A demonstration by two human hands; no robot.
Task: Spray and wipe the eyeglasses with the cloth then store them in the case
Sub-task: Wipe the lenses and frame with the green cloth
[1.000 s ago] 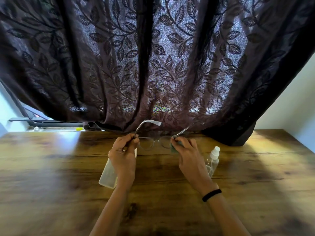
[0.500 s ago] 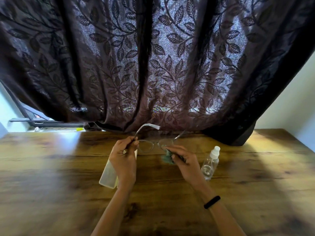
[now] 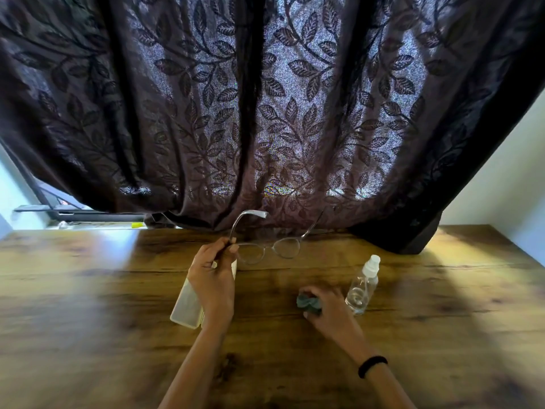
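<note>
The grip of the left hand [image 3: 212,278] is closed on the eyeglasses [image 3: 284,247] — thumb and fingers pinch the frame at its left corner, where the arm begins. The eyeglasses are held up over the far middle of the desk [image 3: 88,290], both arms unfolded and pointing away toward the dark curtain [image 3: 265,113]. The grip of the right hand [image 3: 327,308] is closed around the cloth [image 3: 308,304], a small bunched grey-green piece, low at the desk — whether it touches the wood I cannot tell. Just right of this hand stands the spray bottle [image 3: 361,287], upright, with a white top. The case [image 3: 188,302], pale and long, lies on the desk beneath the left hand, partly hidden by it. A black band [image 3: 372,366] is on the right wrist.
</note>
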